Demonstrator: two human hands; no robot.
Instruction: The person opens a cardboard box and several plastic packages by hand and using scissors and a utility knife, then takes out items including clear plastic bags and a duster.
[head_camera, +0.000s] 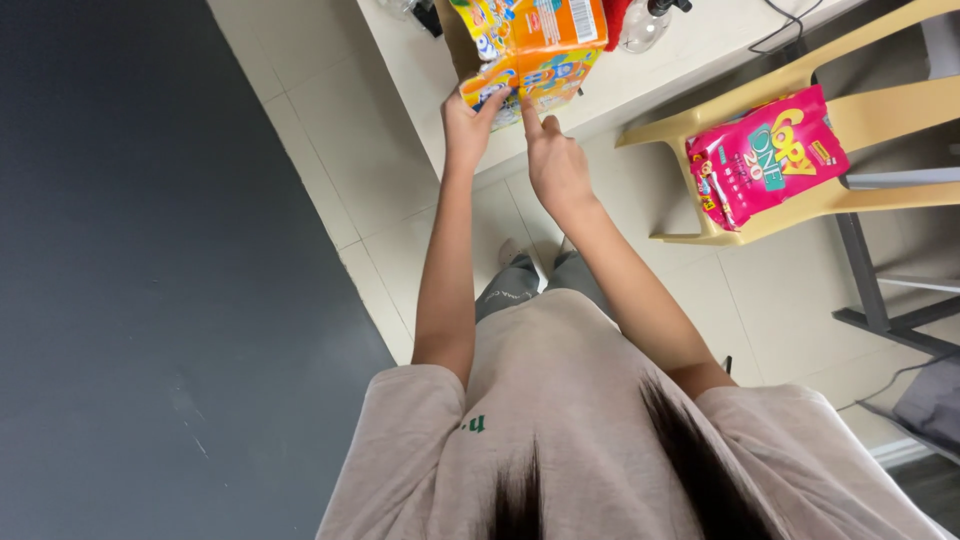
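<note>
Head view, looking straight down the person's front. Both arms reach far, to the near edge of a white table (640, 70).

Left hand (466, 125): fingers closed around the near-left corner of a yellow-and-orange snack packet (535, 78), thumb on top. This looks like a pinch to steady the packet at the table's edge.

Right hand (555, 165): open, holding nothing; its index finger is extended and its tip touches the packet's near edge, seemingly pressing it flat or nudging it.

The packet lies at the table's near edge, partly under a second orange packet (545, 22) farther back. Its long axis runs left-near to right-far, roughly along the table edge, and its printed face is up. Which end is the top cannot be told.

Right of the hands, well apart: a pink snack bag (765, 160) lies flat on the seat of a tan plastic chair (880, 115). A clear spray bottle (645, 25) stands at the far edge of view. Pale tiled floor (400, 200) below.
</note>
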